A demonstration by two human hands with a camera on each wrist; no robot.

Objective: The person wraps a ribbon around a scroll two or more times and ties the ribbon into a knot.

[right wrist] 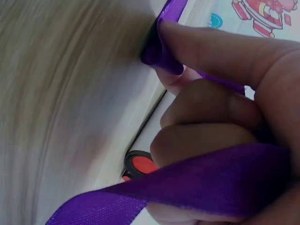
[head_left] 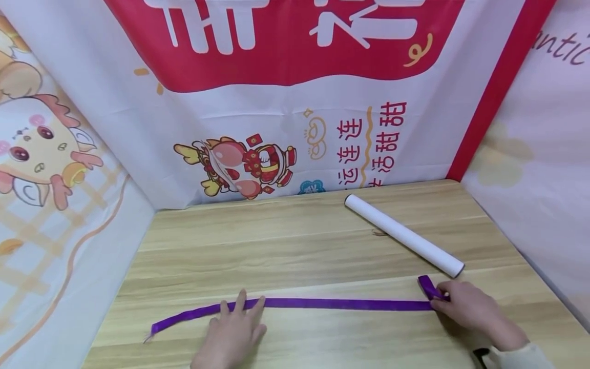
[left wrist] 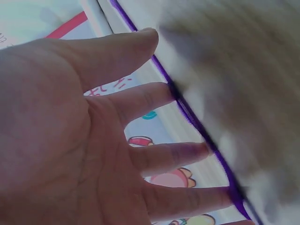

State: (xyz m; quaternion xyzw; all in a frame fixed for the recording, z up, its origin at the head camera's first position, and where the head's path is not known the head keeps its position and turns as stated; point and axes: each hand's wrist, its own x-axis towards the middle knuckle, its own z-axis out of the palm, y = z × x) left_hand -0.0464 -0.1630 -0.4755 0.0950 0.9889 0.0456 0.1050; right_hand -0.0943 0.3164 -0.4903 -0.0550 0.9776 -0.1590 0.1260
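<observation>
Stretching from left to right across the near part of the wooden table (head_left: 258, 246), the purple ribbon (head_left: 350, 304) lies almost straight between the person's two hands, its left end bending nearer and ending in loose threads. The left hand (head_left: 230, 333) is spread, its straight fingertips resting on the ribbon and its thumb off to the near side. The right hand (head_left: 475, 312) pinches the ribbon between thumb and index finger; its other fingers curl in, and in the right wrist view a twisted length of ribbon runs across them. A short folded piece sticks up on the far side of that pinch. Beyond it, a white tube (head_left: 405, 236) slants across the right side, its near end close to the right hand.

The ribbon should handle as very light and limp: it will take a pull but not a push, and will probably twist or curl wherever it goes slack. Its smooth weave may slide under light fingertips. It seems hardly fragile, though the cut left end could fray further. The best hold is likely a flat pinch across the full width, clear of those threads, with firm pressure from spread fingertips where it lies on the wood.
</observation>
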